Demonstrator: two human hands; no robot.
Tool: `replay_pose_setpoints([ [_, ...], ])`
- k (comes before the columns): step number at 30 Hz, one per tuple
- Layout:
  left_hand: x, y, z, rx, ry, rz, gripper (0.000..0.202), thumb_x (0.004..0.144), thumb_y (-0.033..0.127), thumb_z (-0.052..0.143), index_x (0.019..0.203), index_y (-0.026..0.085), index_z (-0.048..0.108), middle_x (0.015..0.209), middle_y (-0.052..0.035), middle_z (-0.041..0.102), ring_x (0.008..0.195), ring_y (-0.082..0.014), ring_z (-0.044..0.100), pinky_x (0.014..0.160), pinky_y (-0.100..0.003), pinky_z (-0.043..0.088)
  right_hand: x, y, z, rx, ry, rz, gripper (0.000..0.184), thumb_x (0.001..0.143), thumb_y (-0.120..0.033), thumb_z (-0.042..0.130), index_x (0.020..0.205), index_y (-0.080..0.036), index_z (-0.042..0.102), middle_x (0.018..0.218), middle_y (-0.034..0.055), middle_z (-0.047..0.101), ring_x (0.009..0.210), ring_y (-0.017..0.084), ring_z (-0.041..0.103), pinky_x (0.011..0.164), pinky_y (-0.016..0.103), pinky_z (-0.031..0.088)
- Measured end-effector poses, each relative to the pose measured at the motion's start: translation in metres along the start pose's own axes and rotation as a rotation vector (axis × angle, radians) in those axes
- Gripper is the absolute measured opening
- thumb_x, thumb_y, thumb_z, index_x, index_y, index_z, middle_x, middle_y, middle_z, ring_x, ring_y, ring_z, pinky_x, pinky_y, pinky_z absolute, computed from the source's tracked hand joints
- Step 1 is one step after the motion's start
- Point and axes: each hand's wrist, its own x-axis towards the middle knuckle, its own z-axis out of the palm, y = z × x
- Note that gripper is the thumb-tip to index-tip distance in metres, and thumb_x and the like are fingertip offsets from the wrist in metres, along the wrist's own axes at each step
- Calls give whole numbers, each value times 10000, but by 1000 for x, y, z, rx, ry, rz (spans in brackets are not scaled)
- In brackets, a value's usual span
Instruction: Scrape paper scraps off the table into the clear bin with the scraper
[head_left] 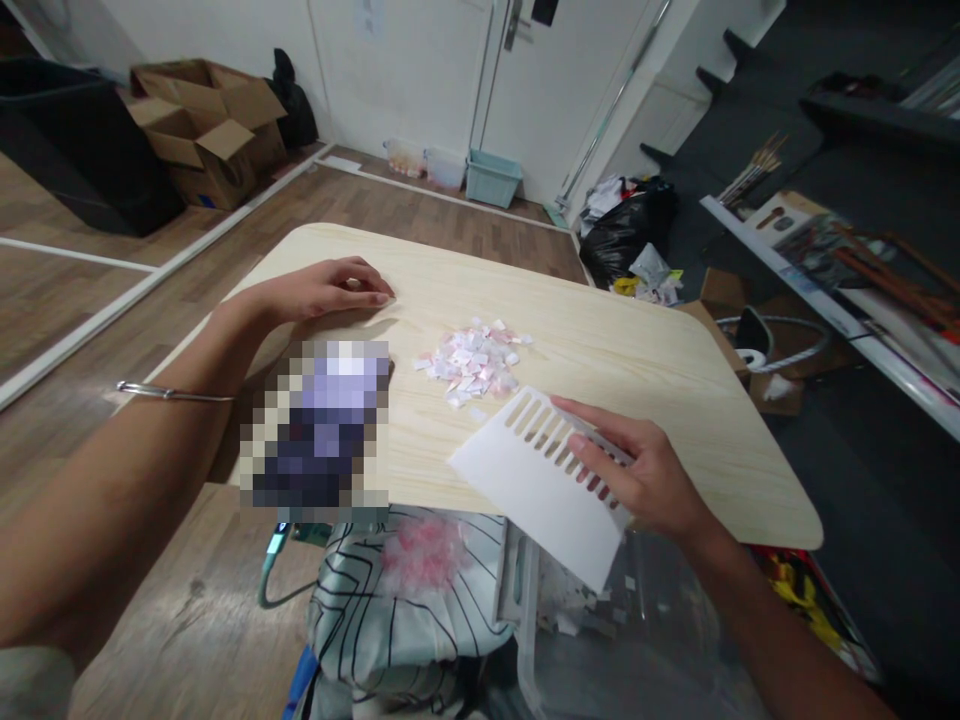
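Observation:
My right hand point(637, 465) grips a white plastic scraper point(536, 490) by its slotted handle, tilted over the table's near edge. The scraper's wide blade faces down and left, partly above a clear plastic bin point(529, 640) holding small white pieces. Just beyond the scraper, a loose pile of small white and pinkish paper-like pieces point(480, 362) lies on the pale wooden table point(600, 350). Left of that pile, my left hand point(334, 288) rests on the tabletop with thumb and fingertips drawn together; whatever they pinch, if anything, is too small to make out.
A phone point(322, 430), blurred by pixels, lies by my left forearm, with a cable point(270, 570) below it. Pink bits point(424, 555) sit on striped cloth point(405, 620) at my lap. Cardboard boxes point(202, 130), a black bin point(82, 140) and a shelf point(847, 290) stand around the table.

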Motion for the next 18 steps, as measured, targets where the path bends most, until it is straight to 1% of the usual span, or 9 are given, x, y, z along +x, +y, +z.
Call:
replay_pose_setpoints([
  [2,0,-1,0,0,-3,-1,632,1041,780,870,1345,251,1037,1476,-194,913,1361,-393,832,1320,-583,623,-3,-2,0,-1,-66,-83,417,1120,-344,841,1494,-291,1017,1491,121,979,1354,386,982,1191,512,801],
  [3,0,-1,0,-1,-3,0,629,1041,780,871,1343,253,1038,1471,-192,915,1359,-392,834,1318,-580,626,-6,-3,-2,-2,-76,-105,402,1114,-341,853,1476,-304,1024,1487,117,981,1370,383,978,1221,515,788],
  [4,0,-1,0,-1,-2,3,627,1039,780,873,1340,255,1039,1465,-190,916,1356,-390,835,1316,-577,628,-8,-2,-5,4,-57,-107,393,1108,-349,866,1463,-312,1030,1448,114,994,1326,378,990,1191,505,800],
  [6,0,-1,0,-1,1,6,625,1035,781,878,1334,258,1041,1451,-187,919,1346,-386,839,1310,-569,634,-11,1,-13,32,52,-34,403,1106,-388,883,1475,-310,1025,1234,105,1031,1043,337,1014,948,440,844],
  [8,1,-2,1,0,6,7,621,1032,784,880,1327,262,1045,1435,-183,921,1342,-383,841,1305,-562,638,-9,4,-22,51,195,92,460,1104,-422,895,1529,-283,1003,940,70,992,696,267,906,646,355,764],
  [9,1,-2,1,0,9,7,619,1033,784,878,1323,263,1045,1431,-183,922,1343,-382,841,1304,-561,639,-5,5,-26,48,257,146,499,1098,-424,898,1561,-261,986,835,51,949,592,240,833,553,326,701],
  [11,1,-2,2,1,9,10,618,1038,785,869,1315,261,1045,1434,-186,922,1349,-384,839,1305,-567,640,5,7,-30,18,347,197,572,1079,-410,895,1610,-208,955,759,42,903,543,226,780,505,311,651],
  [14,1,-2,2,13,3,9,631,1051,795,847,1323,259,1040,1459,-194,916,1363,-394,836,1311,-586,635,21,10,-30,-22,362,177,626,1047,-403,882,1622,-162,940,821,77,929,613,256,835,553,341,693],
  [18,0,-1,2,23,-1,-2,639,1059,805,832,1334,268,1039,1467,-195,911,1371,-402,837,1309,-590,635,26,13,-30,-47,257,130,570,1038,-414,872,1561,-215,979,1175,135,1020,754,290,918,675,411,779],
])
